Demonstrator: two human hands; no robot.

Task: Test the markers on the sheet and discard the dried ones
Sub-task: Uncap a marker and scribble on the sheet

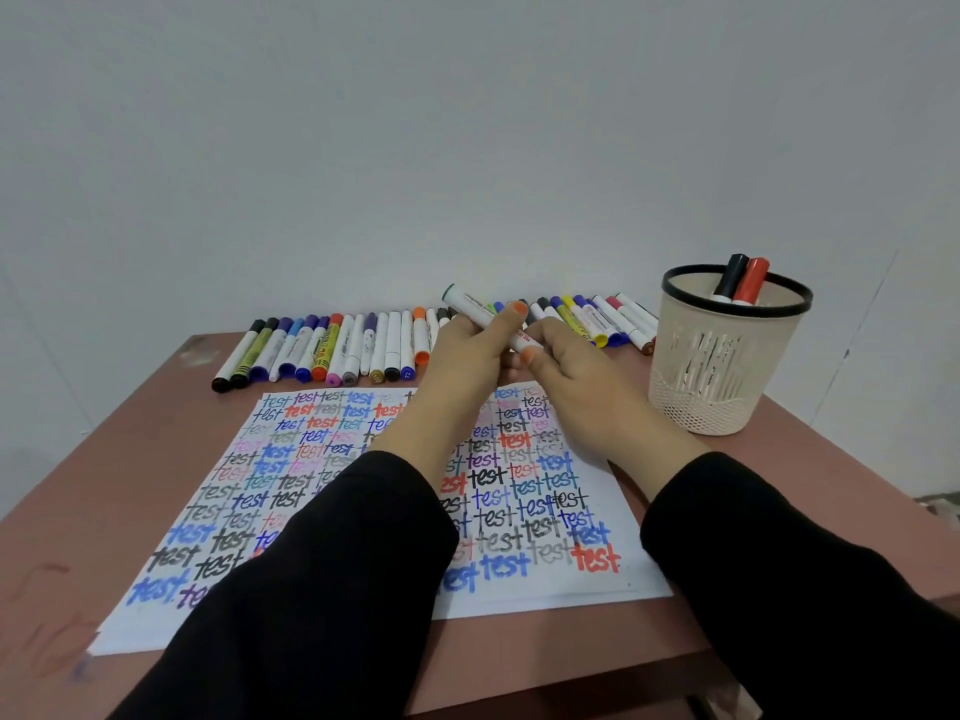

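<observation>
Uncapping needs the left hand, curled round the marker, steady while the right hand pinching its end pulls straight.

Reddish-brown table, scuffed, with ink smudges at the near left. A white sheet lies flat mid-table, covered in coloured "test" scribbles. A row of markers lies along the far edge, and a beige mesh cup stands far right, apart from the sheet.

"test" all over the sheet
</observation>
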